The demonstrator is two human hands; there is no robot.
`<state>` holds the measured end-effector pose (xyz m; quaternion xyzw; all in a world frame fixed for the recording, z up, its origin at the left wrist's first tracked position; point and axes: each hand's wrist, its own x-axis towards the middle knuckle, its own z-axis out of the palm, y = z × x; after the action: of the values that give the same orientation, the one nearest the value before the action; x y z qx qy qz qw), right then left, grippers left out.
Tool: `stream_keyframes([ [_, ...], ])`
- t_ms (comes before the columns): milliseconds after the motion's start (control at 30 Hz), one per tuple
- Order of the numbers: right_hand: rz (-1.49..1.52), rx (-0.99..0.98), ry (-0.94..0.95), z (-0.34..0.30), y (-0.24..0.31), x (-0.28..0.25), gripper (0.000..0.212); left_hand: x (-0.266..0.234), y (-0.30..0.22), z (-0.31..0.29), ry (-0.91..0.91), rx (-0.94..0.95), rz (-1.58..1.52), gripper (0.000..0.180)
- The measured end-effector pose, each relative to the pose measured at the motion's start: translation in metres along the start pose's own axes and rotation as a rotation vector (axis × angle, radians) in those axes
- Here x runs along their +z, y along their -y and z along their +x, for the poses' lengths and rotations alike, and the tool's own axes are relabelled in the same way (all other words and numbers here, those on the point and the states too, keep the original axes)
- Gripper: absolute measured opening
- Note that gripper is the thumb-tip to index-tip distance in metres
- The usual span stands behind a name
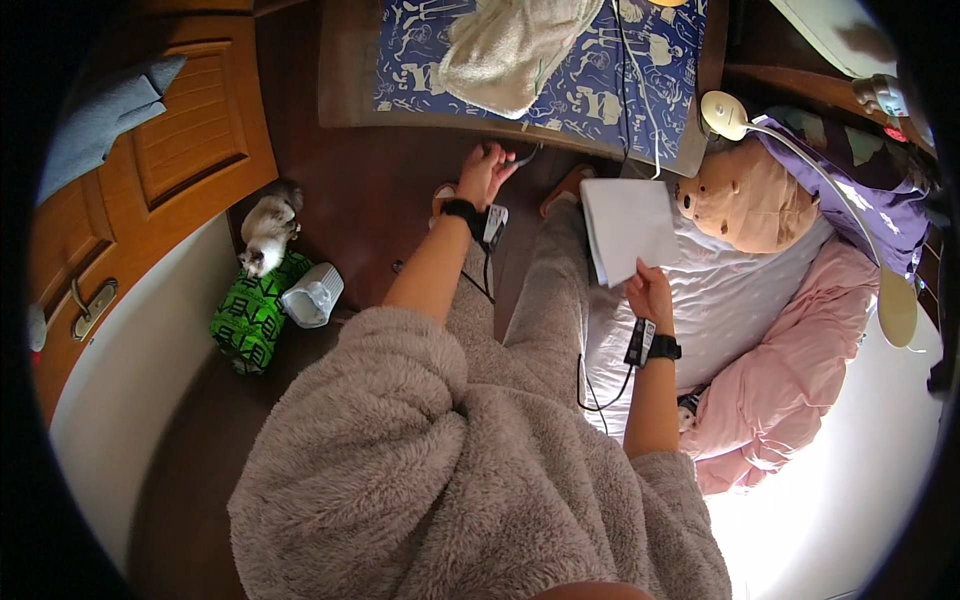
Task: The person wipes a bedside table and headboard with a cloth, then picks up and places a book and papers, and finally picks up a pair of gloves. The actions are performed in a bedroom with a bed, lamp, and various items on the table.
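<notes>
- The left hand is toward 12 o'clock of the view, just short of the worktop's near edge; its fingers are closed narrow around a thin dark item, too small to tell what kind, which points to about 2 o'clock from the fingers.
- The right hand is at 3 o'clock; thumb and fingers pinch the lower edge of some folded white paper.
- The paper is toward 2 o'clock of the view, at 11 o'clock from the right hand and above the near side of the bed; whether it touches the sheet I cannot tell.
- The worktop spans 12 o'clock; on it lie a blue patterned mat, a cream towel and a white cable.
- At 2 o'clock is a bear-faced cushion, with a cream lamp near it; at 3 o'clock a pink quilt lies bunched.
- Toward 10 o'clock a cat is by the door; below it, at 9 o'clock, are a green bag and a white bin, side by side.
</notes>
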<state>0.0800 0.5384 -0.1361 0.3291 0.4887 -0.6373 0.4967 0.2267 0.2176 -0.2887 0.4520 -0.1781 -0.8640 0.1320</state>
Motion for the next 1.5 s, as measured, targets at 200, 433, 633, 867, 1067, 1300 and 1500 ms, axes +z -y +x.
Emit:
stream_keyframes([
  [200,-0.187,0.335,0.254,-0.053,-0.010,0.034,0.007,-0.029,0.021,-0.060,-0.180,-0.287,0.057,0.006],
  [433,-0.135,0.293,0.368,-0.029,-0.037,0.110,0.007,-0.070,0.050,-0.057,-0.072,-0.163,0.242,0.021],
  [633,-0.046,0.051,0.238,0.037,-0.083,0.168,0.010,-0.099,0.062,-0.049,0.302,0.035,0.784,0.039],
  [867,-0.029,-0.014,0.112,0.106,-0.100,0.217,0.009,-0.038,0.035,-0.064,-0.173,-0.300,0.115,0.028],
  [1067,0.059,-0.100,0.126,0.108,-0.104,0.184,0.007,-0.037,0.030,-0.061,-0.145,-0.358,0.127,0.019],
  [1300,0.119,-0.054,0.078,0.093,-0.098,0.176,0.012,-0.043,0.032,-0.056,-0.102,-0.348,0.203,0.028],
  [1500,0.086,-0.077,0.116,0.130,-0.073,0.218,0.023,-0.030,0.007,-0.056,-0.136,-0.565,0.207,0.030],
])
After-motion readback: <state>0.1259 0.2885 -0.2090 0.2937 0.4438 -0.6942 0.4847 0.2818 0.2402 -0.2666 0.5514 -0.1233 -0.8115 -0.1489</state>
